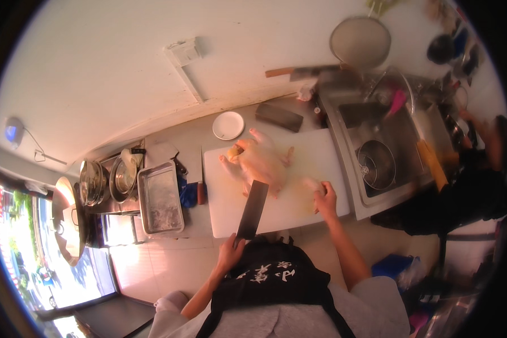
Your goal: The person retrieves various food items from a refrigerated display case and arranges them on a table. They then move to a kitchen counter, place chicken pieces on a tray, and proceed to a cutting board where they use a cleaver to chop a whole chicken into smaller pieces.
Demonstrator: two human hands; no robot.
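A whole raw chicken [262, 162] lies on a white cutting board [300, 219]. My left hand [230, 253] grips the handle of a cleaver [253, 211], its broad blade angled over the board's near edge beside the chicken. At the board's right side, my right hand [326, 198] has its fingers closed on a pale, blurred chicken piece [312, 184], apart from the body. A small white plate [228, 125] and a dark rectangular block [279, 117] sit behind the board.
A steel tray [161, 198] and a knife with a reddish handle [201, 192] lie left of the board. Stacked metal bowls [94, 181] stand farther left. The steel sink [399, 148] adjoins the right side, holding a round strainer [376, 164]. Another person [469, 190] stands beside it.
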